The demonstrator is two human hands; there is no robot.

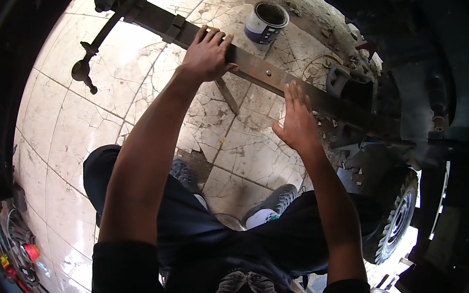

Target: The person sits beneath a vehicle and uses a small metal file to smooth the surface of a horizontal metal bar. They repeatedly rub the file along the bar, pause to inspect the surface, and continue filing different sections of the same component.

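Observation:
A long, dark, rusty leaf spring [250, 64] runs across in front of me, from the upper left to the right. It has a metal clip [173, 29] around it and a small bolt in its top face. My left hand [207, 56] is closed over the bar, fingers across the top and thumb along the near side. Farther right, my right hand [297, 116] is open, fingers stretched out and their tips at the bar's near edge. A narrow metal strip [227, 95] slants down below the bar.
A paint can [266, 22] stands beyond the bar on cracked floor tiles [111, 70]. A rod with a ball joint [81, 70] hangs at the left. Tools [18, 249] lie at the lower left. A treaded wheel [400, 215] and dark vehicle parts crowd the right.

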